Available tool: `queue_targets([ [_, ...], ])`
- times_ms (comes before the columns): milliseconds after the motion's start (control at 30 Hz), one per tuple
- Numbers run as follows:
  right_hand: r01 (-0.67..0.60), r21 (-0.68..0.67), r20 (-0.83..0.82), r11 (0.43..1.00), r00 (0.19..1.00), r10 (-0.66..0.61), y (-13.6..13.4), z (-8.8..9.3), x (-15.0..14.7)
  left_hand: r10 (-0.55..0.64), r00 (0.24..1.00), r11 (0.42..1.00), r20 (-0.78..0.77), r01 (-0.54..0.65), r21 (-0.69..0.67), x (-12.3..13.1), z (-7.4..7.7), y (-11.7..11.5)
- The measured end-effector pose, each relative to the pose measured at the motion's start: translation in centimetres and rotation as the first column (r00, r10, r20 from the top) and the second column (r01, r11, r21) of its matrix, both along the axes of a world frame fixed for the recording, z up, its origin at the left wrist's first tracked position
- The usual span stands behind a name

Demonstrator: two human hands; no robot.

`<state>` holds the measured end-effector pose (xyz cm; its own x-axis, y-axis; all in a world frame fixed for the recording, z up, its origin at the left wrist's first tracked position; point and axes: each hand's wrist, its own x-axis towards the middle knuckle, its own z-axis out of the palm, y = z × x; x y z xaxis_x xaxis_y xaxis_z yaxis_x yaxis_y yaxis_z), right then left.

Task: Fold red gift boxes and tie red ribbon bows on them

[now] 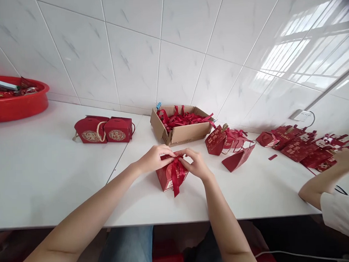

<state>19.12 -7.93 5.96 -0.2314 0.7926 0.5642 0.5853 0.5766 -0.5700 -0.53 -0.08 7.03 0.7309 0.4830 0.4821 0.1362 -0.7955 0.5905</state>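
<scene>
A small red gift box (165,179) stands on the white table near its front edge. On top of it is a red ribbon bow (178,173), its tails hanging down the near side. My left hand (156,158) comes in from the left, thumb and fingers pinching the ribbon at the top of the box. From the right, my right hand (194,162) also pinches the ribbon, close to the left fingertips. The exact hold of the fingertips is partly hidden by the bow.
Behind the box, a cardboard box (191,133) holds loose red ribbons. Two gift boxes (91,128) stand left, near a red basin (21,107). Other boxes (238,158) are to the right, by a pile of red packaging (297,149) and a co-worker's arm (322,181).
</scene>
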Motion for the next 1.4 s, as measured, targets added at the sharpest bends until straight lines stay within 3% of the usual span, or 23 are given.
queue_targets([
  [300, -0.023, 0.201, 0.077, 0.979, 0.997, 0.007, -0.8, -1.7, -0.3, 0.093, 0.989, 0.991, 0.116, -0.103, 0.082, -0.4, -0.9, -1.2],
  [467, -0.011, 0.149, 0.143, 0.989, 0.99, -0.01, -1.3, -1.7, 0.1, 0.157, 0.975, 0.98, 0.159, -0.173, 0.095, -0.5, -1.3, -1.1],
  [600, -0.025, 0.094, 0.094, 0.995, 0.995, 0.016, -1.6, -1.4, -0.1, 0.169, 0.971, 0.981, 0.167, -0.183, 0.069, -0.4, -1.5, -1.0],
  [867, 0.015, 0.124, 0.116, 0.992, 0.993, -0.03, -1.6, -1.5, 0.1, 0.171, 0.976, 0.973, 0.137, -0.189, 0.136, -0.5, -1.2, -1.2],
  [1033, 0.001, 0.127, 0.097, 0.992, 0.995, -0.013, -1.6, -1.6, 0.1, 0.177, 0.978, 0.984, 0.114, -0.178, 0.0, -0.5, -1.1, -1.4],
  [1200, 0.015, 0.136, 0.076, 0.991, 0.997, -0.026, -1.7, -1.4, -0.1, 0.102, 0.991, 0.982, 0.089, -0.086, -0.165, -0.4, -0.5, -1.8],
  [1400, 0.015, 0.14, 0.071, 0.99, 0.997, -0.025, -1.6, -1.4, -0.2, 0.098, 0.99, 0.969, 0.101, -0.072, -0.237, -0.2, -0.6, -1.9],
])
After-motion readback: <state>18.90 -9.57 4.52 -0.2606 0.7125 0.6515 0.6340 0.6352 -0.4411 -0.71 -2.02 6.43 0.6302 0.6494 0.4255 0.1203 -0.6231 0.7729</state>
